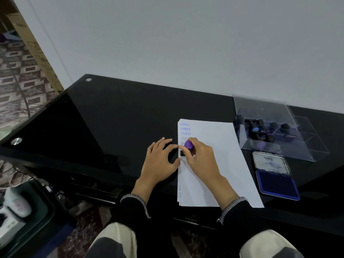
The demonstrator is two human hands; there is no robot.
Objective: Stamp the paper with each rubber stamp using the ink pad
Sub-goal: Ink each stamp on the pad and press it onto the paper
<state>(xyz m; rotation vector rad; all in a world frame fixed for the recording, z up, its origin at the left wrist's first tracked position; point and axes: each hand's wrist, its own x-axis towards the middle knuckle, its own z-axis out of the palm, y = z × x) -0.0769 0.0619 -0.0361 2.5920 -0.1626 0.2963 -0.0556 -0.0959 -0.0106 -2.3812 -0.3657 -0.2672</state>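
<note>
On the black glass table (pixel 115 116) in front of me, seen from my head camera, a stack of white paper (pixel 219 164) lies with its left edge close to my hands. My right hand (pixel 202 158) curls round a rubber stamp (pixel 188 146) with a purple cap, its dark base down on the left margin of the sheet. My left hand (pixel 160 161) lies flat with fingers spread, its fingertips at the paper's edge just beside the stamp, steadying the sheet.

Above the stamp, a column of blue "SAMPLE" prints (pixel 185 129) runs down the margin, so this stamp has marked the sheet several times. To my right, the ink pad (pixel 277 184) sits with its lid back, just beside the paper. Behind it, a clear plastic box (pixel 275 131) stands with its lid raised and several more stamps inside. I judge the job is early: those remaining stamps each need inking and pressing.
</note>
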